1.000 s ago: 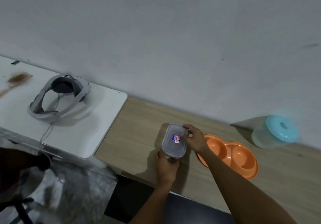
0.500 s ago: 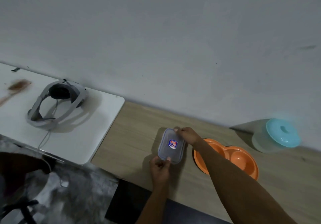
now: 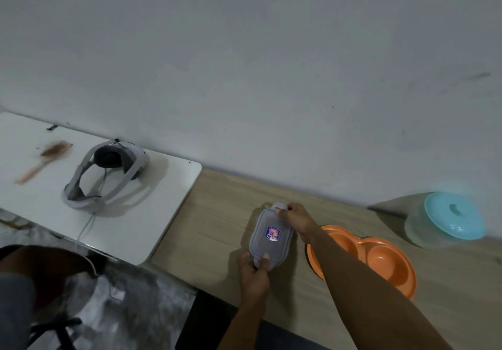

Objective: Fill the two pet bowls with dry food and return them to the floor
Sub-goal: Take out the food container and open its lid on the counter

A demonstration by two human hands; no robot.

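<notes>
A small clear plastic container (image 3: 270,237) with a snap-on lid and a blue-and-red sticker stands on the wooden table (image 3: 214,230). My left hand (image 3: 254,275) grips its near end, thumb on the lid. My right hand (image 3: 297,218) pinches the lid's clip at the far end. Just to the right lies an orange double pet bowl (image 3: 380,258), both wells bare; my right forearm crosses over its left edge. What the container holds is hidden.
A translucent tub with a turquoise lid (image 3: 451,218) stands against the wall at the right. On the white table (image 3: 152,222) to the left lie a grey headset (image 3: 104,175) with a cable and a brush (image 3: 44,159). A dark chair (image 3: 51,322) is below left.
My right hand has moved from the container's right side to the clip at its far end. The container has turned a little lengthwise; my left hand keeps its hold on the near end.
</notes>
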